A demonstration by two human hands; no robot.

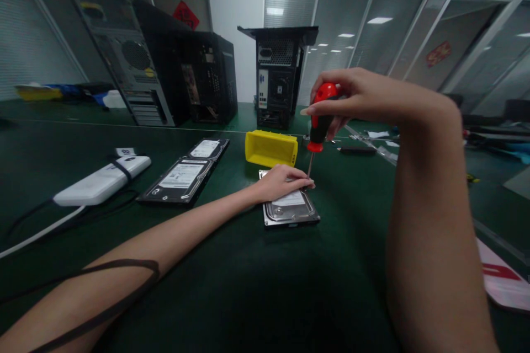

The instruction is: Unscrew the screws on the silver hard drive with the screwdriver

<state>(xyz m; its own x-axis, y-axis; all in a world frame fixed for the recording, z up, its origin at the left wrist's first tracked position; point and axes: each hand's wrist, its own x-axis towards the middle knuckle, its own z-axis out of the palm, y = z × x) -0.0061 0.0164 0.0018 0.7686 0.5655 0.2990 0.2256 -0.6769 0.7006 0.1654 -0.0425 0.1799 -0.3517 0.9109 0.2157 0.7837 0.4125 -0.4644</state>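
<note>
A hard drive [295, 213] lies label up on the green table in front of me. My left hand [281, 183] is laid over its upper part, holding it down, with the fingertips beside the screwdriver's tip. My right hand [345, 96] is closed around the red and black handle of a screwdriver [321, 128]. The screwdriver stands nearly upright, its shaft reaching down to the drive's right edge by my left fingertips. Whether a screw sits under the tip is hidden. Just behind the drive is a yellow plastic bin [271, 149], its opening facing me.
Two more hard drives [182, 175] lie to the left, beside a white power strip [103, 181] with cables. Computer cases [275, 77] stand at the back. A dark-handled tool [356, 150] and small parts lie right of the bin. A black cable crosses my left forearm.
</note>
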